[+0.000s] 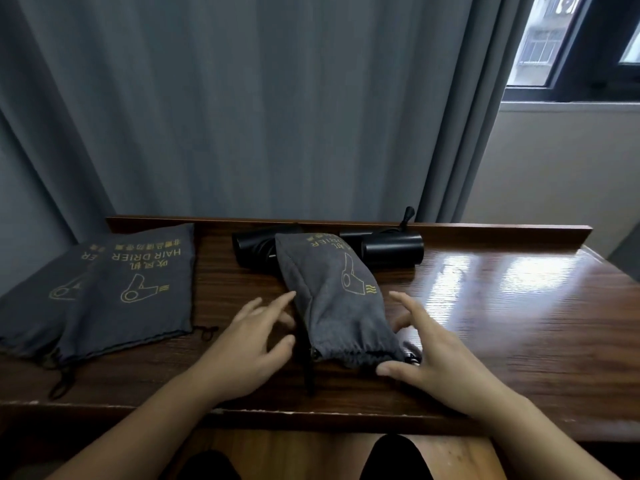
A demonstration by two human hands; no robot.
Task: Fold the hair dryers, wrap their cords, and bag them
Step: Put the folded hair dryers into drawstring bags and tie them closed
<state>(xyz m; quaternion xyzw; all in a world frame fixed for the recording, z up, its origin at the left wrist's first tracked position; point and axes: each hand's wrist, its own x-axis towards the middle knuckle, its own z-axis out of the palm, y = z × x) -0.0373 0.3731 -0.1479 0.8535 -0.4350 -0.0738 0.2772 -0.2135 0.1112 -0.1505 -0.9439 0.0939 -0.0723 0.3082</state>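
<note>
A person's left hand [258, 336] and right hand [427, 351] flank a filled grey drawstring bag [341, 306] lying at the middle of a dark wooden tabletop [502, 306]. Both hands are spread with fingers relaxed and grip nothing; the right thumb rests at the bag's cinched mouth, while the left fingertips sit just beside its edge, and whether they touch it cannot be told. The bag bulges and its mouth is gathered, so 1 dryer appears packed, with a dark drawstring [308, 372] trailing toward the near edge. Behind it, against the tabletop's back rail, lie 2 black hair dryers: the left dryer [254, 249] is partly hidden by the bag, and the right dryer [391, 249] has a cord end sticking up; how neatly either is folded or wound is unclear. At the far left, 2 empty bags [138, 289] lie flat and overlapping, printed "HAIR DRIER". By this count, 1 of 3 dryers looks done, with 2 left to bag.
</note>
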